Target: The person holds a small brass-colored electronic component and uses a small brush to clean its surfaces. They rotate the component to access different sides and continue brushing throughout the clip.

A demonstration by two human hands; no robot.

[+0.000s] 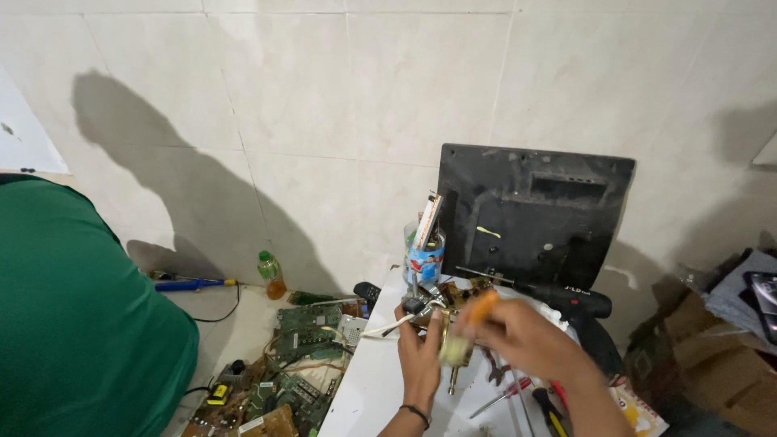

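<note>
Gripping a small metal part (421, 311), the left hand (421, 356) faces the right hand (518, 336) clutching an orange-handled brush (469, 328).

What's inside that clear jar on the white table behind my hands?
A flat, striped, card-like piece sticks up out of the clear jar, leaning right. The jar's printed label covers its lower half, so anything lying deeper cannot be seen.

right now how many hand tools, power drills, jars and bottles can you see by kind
orange-handled brush in the right hand: 1
screwdrivers: 1
pliers: 1
power drill: 1
plastic jar: 1
bottle: 1
total: 6
</note>
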